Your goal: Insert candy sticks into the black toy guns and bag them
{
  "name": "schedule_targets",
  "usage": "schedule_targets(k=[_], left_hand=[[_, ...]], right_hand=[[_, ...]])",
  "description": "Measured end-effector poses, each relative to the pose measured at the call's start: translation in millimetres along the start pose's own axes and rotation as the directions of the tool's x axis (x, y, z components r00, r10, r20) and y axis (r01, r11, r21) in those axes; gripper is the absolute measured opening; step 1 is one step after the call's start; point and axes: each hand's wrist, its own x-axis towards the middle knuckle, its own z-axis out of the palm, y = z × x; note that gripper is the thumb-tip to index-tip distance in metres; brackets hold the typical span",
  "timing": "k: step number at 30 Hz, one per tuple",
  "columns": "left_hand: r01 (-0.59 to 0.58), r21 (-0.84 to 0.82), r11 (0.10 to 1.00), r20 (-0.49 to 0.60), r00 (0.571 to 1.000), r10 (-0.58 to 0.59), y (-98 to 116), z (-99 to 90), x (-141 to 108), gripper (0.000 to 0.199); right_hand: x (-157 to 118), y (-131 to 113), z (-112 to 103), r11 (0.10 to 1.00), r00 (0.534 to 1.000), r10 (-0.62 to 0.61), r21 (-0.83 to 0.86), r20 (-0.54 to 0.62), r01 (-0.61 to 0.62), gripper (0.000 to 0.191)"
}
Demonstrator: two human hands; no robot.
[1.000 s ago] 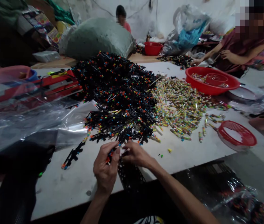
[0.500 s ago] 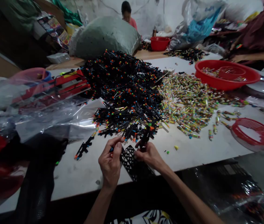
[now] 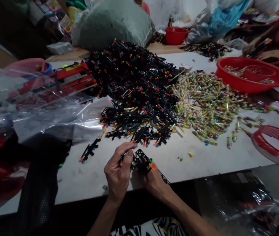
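Near the front edge of the table, my left hand is curled, thumb against fingers. A bit of orange shows inside it, but most of what it holds is hidden. Close on its right, my right hand grips a black toy gun with an orange tip and a green piece. Beneath my hands lies a black perforated plate, partly covered by them. Just beyond is a large heap of black toy guns with coloured tips. One separate toy gun lies to the left.
Small candy-filled tubes are piled right of the heap. A red basin and red basket stand further right. Clear plastic bags and a red device lie left. A full sack rises behind; another person's arm shows far right.
My right hand has lowered and turned with the toy gun, bringing its orange tip down towards me. My left hand stays almost in place. The view has tilted down slightly.
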Motion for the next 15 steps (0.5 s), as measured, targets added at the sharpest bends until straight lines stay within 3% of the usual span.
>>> schedule_targets(k=[4,7,11,13,15], left_hand=[[0.002,0.003,1.0,-0.007,1.0,-0.001,0.3,-0.1,-0.7,0.017],[0.004,0.038,0.999,-0.017,1.0,-0.004,0.4,1.9,-1.5,0.018],[-0.003,0.022,1.0,0.016,1.0,0.002,-0.9,2.9,-4.0,0.029],[-0.012,0.037,0.999,0.044,0.999,0.011,-0.3,3.2,-4.7,0.037],[0.01,0.079,0.997,0.043,0.999,-0.014,2.5,3.4,-4.1,0.046]], right_hand=[[6.4,-4.4,-8.9,0.998,0.999,-0.036,0.054,-0.03,0.038,0.01],[9.0,-12.0,-9.9,0.979,0.997,-0.046,-0.197,0.063,0.058,0.007],[6.1,-17.7,9.0,0.799,0.992,0.021,-0.599,0.128,0.061,0.026],[7.3,-17.1,10.4,0.759,0.991,0.035,-0.649,0.131,0.059,0.026],[14.3,-16.9,-7.2,0.807,0.979,-0.028,-0.573,0.2,0.141,0.023]])
